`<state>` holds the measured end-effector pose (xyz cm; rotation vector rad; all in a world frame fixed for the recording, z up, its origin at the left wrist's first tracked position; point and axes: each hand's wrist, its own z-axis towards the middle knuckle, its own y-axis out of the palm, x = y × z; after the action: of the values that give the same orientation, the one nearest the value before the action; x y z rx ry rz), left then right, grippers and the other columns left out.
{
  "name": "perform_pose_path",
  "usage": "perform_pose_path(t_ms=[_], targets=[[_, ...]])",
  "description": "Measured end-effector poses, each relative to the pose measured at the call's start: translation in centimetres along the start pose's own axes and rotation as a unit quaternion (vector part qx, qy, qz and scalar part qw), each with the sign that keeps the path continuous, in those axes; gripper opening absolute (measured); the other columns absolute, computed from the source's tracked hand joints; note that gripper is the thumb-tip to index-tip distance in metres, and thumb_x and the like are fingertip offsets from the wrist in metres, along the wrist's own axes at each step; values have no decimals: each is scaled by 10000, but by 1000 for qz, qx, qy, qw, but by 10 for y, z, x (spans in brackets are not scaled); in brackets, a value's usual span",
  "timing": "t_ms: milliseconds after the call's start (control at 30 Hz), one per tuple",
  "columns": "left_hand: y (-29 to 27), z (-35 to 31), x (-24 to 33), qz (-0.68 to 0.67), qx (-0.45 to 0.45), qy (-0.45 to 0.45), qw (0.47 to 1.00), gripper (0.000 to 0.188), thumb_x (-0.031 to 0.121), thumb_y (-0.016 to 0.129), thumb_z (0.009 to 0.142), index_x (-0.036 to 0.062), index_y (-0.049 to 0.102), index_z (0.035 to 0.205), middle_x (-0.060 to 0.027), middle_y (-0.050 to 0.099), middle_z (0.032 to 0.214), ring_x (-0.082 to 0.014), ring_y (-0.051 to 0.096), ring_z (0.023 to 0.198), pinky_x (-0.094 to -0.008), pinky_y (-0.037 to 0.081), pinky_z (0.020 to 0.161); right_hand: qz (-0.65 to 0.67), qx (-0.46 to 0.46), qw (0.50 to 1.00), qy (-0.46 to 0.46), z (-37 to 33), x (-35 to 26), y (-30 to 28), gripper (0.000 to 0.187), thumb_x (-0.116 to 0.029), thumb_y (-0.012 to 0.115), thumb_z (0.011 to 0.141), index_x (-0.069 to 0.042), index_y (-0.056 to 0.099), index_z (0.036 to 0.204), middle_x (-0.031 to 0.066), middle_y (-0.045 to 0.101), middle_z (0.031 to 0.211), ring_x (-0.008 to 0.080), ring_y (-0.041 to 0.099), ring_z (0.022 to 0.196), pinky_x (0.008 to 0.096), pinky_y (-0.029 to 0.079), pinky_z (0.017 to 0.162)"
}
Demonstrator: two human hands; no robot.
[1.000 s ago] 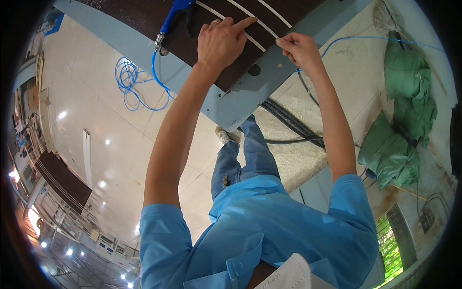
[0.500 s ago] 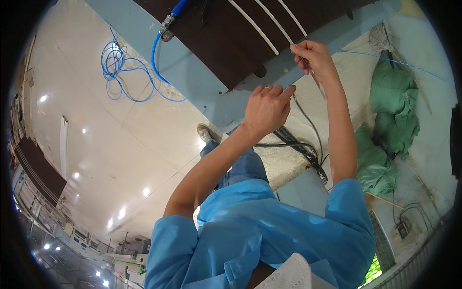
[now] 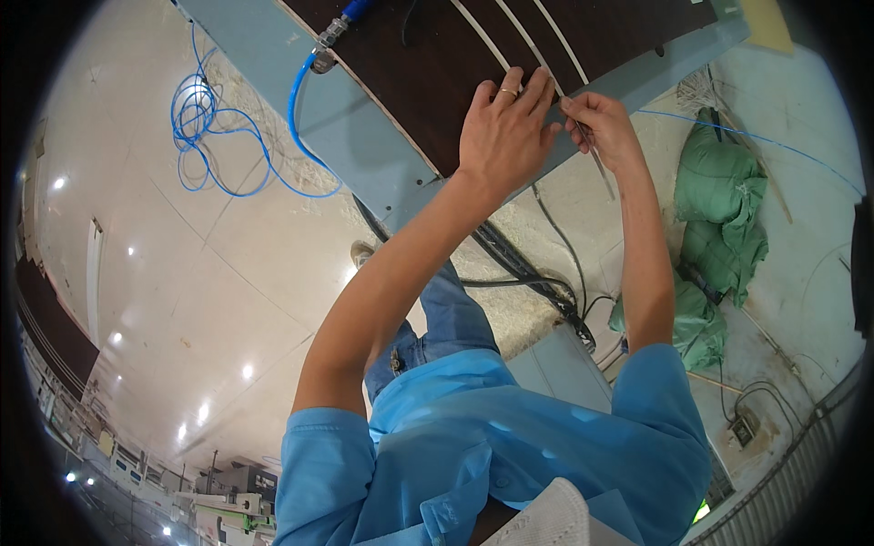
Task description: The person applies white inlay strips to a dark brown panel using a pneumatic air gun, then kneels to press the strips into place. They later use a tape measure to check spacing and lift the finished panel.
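The left hand (image 3: 512,136) is laid palm down over a dark brown board (image 3: 419,100), its fingers stretched toward the far side and grasping nothing. The near ends of the left strip (image 3: 475,30) and of the middle strip (image 3: 521,35), both pale and narrow, are met by its fingertips; how hard they are pressed cannot be told. A ring (image 3: 507,91) is worn on one finger.

By the right hand (image 3: 601,127), just beyond the board's near right edge, the middle strip is pinched between thumb and curled fingers. A thin length (image 3: 603,177) is seen hanging below this hand toward the near side; whether it is one piece with the strip cannot be told. The right strip (image 3: 562,43) is left untouched on the board.

The board is borne by a light blue table (image 3: 246,64). At the far left of the board, a blue handle (image 3: 357,9) is joined by a metal fitting (image 3: 333,33) to a blue hose (image 3: 296,109), which is looped loosely on the left. Black cables (image 3: 510,255) are seen on the near side, below the table, and green sacks (image 3: 719,177) are heaped on the right.
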<state>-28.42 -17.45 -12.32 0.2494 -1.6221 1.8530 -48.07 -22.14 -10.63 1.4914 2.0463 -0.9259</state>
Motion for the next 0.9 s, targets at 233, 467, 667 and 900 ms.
perform_pose_path(t_ms=[233,467,667,900], targets=[[-4,-10,4,-41,17,9,999,524,324,683,921,120,582,1393,-32,567,1446,-285,528,1318,-469,399,1075,49,77,992,-86,-30,25,5,214,-257,709,970,-57,763,1026,-39,575,706,22,417,578,208,284,505],[-4,-28,13,-37,-29,65,997,525,299,717,891,156,595,1381,-20,569,1429,-283,523,1311,-459,401,1078,26,145,985,-94,-54,64,3,252,-256,729,953,-8,773,963,-29,593,697,37,437,597,227,311,535],[-1,-24,15,-21,-17,52,998,544,289,739,869,202,603,1388,-31,593,1299,-268,553,1194,-451,422,1031,34,109,989,-93,-59,62,7,250,-237,711,970,6,767,966,-17,574,678,37,439,557,216,285,479],[-1,-12,9,3,-19,36,999,506,299,752,857,232,646,1347,-41,585,1081,-249,571,1018,-429,437,899,98,87,990,-53,-56,54,10,257,-248,728,945,4,757,905,-23,532,619,31,373,477,223,218,429]])
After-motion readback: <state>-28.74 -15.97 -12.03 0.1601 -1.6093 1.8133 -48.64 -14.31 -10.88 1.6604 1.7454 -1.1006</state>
